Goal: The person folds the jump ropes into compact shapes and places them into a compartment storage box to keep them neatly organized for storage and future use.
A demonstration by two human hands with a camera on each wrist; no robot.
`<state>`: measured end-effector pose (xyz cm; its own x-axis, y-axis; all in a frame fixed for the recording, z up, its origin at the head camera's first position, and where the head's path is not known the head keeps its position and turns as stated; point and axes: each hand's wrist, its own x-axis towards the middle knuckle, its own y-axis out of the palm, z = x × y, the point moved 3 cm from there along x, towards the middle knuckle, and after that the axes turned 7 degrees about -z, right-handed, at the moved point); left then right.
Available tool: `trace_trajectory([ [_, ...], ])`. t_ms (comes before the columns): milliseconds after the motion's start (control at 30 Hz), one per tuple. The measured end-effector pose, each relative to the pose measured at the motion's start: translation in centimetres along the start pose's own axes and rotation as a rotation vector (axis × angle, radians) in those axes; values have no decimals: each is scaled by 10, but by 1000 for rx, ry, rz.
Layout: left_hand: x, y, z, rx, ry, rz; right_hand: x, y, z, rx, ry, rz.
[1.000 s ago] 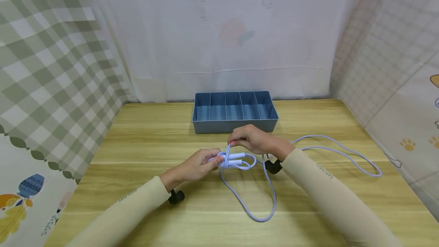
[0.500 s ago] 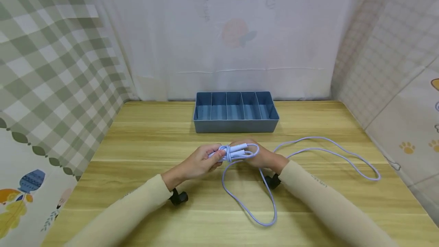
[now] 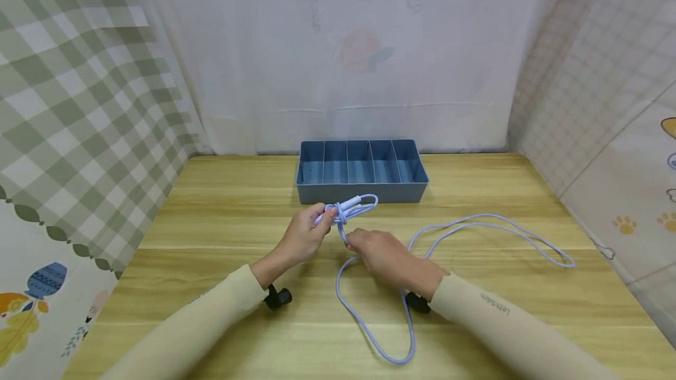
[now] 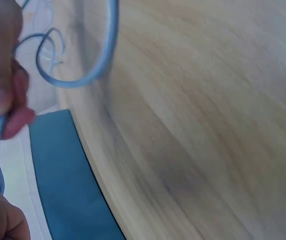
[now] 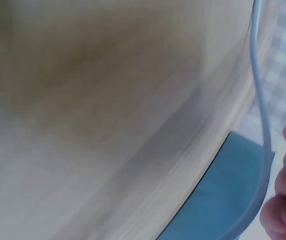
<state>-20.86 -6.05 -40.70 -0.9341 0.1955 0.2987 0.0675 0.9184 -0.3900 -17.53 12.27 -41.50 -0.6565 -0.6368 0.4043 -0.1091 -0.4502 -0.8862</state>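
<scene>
The left hand [image 3: 303, 235] pinches the cord bundle [image 3: 350, 204], the right hand [image 3: 384, 254] pinches its trailing strand [image 3: 341, 232]; I'd brace the bundle and tug evenly.

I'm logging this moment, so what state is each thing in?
Cord: partly wound round the pale handle, the rest in loose loops
Pale handle: bound by the cord, slanted
Left hand: gripping the wound part
Right hand: pinching the cord
Blue tray: upright, uncovered
</scene>
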Motion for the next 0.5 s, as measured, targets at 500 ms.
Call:
trace_trajectory([
  [500,3,-3,6,175,72,63,-11,-25,23,-98,-298,-183],
])
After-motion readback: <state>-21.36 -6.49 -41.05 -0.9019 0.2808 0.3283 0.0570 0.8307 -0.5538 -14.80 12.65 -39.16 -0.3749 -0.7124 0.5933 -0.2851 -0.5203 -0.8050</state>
